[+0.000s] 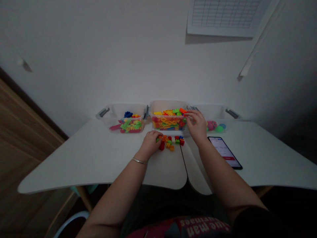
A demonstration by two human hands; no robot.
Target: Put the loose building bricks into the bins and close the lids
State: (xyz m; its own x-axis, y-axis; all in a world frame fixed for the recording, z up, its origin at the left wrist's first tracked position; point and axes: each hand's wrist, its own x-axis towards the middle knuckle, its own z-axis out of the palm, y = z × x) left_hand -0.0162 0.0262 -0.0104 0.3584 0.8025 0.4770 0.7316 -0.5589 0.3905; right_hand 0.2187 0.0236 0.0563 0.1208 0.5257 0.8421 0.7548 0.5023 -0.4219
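Note:
Small toy building blocks (170, 147) in red, orange, green, yellow and blue lie in a loose pile on the table. At the pile's left end, my left hand (151, 142) is closed, its fingers curled round a green building block (157, 140), partly hidden. My right hand (196, 125) reaches to the front right of the middle clear plastic box (168, 103), filled with more blocks. Its fingertips pinch a red building block (185, 114) at the rim. Right by it, an orange-red block (182, 110) tops the heap.
A left clear box (112, 110) holds colourful toy pieces. Another clear box (210, 109) on the right contains pink, green and blue items. A phone (225, 152) lies right of my right forearm. The white table (99, 158) has a seam near its middle, and a wall stands behind.

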